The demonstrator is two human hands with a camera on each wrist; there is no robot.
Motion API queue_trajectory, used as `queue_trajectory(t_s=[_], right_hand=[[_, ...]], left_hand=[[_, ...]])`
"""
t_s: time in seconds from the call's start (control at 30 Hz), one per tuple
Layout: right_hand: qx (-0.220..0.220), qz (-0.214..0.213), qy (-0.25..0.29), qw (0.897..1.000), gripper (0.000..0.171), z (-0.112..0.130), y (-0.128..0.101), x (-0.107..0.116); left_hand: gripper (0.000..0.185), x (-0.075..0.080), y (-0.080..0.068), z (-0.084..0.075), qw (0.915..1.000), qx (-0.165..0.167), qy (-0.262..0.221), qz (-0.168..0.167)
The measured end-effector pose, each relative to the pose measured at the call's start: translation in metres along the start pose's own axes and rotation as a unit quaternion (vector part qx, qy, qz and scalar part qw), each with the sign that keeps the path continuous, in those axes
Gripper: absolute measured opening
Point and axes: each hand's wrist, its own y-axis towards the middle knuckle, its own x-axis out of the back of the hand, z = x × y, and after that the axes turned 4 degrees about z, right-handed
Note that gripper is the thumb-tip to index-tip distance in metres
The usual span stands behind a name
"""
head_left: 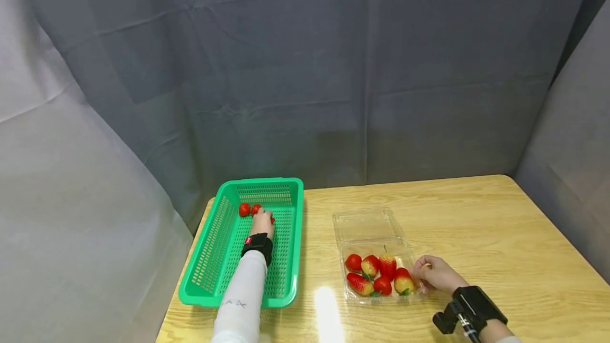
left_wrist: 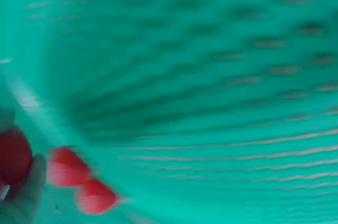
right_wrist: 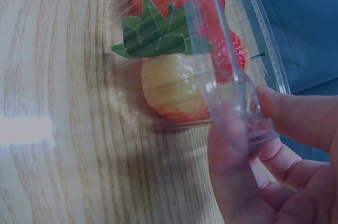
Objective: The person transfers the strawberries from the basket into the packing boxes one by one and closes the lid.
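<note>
I have my left hand (head_left: 262, 222) down in the green basket (head_left: 209, 263) at the table's (head_left: 476, 216) left edge, near the basket's far end, touching the red strawberries (head_left: 244, 209) lying there, though I cannot tell whether its fingers close on one. My right hand (head_left: 436, 273) pinches the right rim of the clear clamshell box (head_left: 367, 225), thumb and fingers pressed on the plastic. That box sits mid-table toward the near edge, lid open, with six strawberries (head_left: 387, 265) inside.
</note>
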Motion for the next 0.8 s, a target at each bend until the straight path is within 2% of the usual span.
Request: queue_trajectory(t_s=[0.07,0.1,0.17,0.2,0.27,0.33,0.4,0.5,0.63,0.7,0.8], right_hand=[[0.001,0.001,-0.001,1.000,0.015,0.000,0.000,0.000],[0.001,0.000,-0.002,1.000,0.014,-0.001,0.000,0.000],[0.001,0.000,-0.003,1.000,0.014,-0.001,-0.001,0.001],[0.002,0.000,-0.004,1.000,0.014,-0.001,-0.001,0.001],[0.002,-0.001,-0.005,1.000,0.013,0.000,-0.002,0.002],[0.001,-0.002,-0.006,1.000,0.014,0.001,-0.003,0.002],[0.002,-0.004,-0.009,1.000,0.015,0.002,-0.003,0.002],[0.001,-0.005,-0.010,1.000,0.016,0.003,-0.003,0.001],[0.001,-0.002,-0.004,1.000,0.015,0.003,-0.003,-0.001],[0.003,-0.001,0.001,1.000,0.014,0.003,-0.003,-0.002],[0.004,-0.002,0.002,1.000,0.013,0.002,-0.002,-0.003]], left_hand=[[0.029,0.017,0.004,-0.020,0.9972,-0.037,-0.021,-0.061],[0.031,0.027,0.005,-0.034,0.9945,-0.055,-0.035,-0.081],[0.033,0.046,0.007,-0.066,0.9867,-0.102,-0.057,-0.113],[0.034,0.055,0.005,-0.084,0.9828,-0.129,-0.063,-0.116],[0.032,0.068,-0.001,-0.120,0.9738,-0.188,-0.063,-0.111],[0.032,0.075,-0.013,-0.153,0.9642,-0.246,-0.053,-0.083],[0.031,0.075,-0.027,-0.181,0.9526,-0.300,-0.037,-0.035],[0.030,0.058,-0.051,-0.209,0.9309,-0.364,0.009,0.035],[0.026,0.020,-0.082,-0.227,0.9046,-0.403,0.082,0.113],[0.026,0.000,-0.096,-0.230,0.8982,-0.401,0.110,0.143],[0.025,-0.024,-0.113,-0.229,0.8942,-0.388,0.150,0.166]])
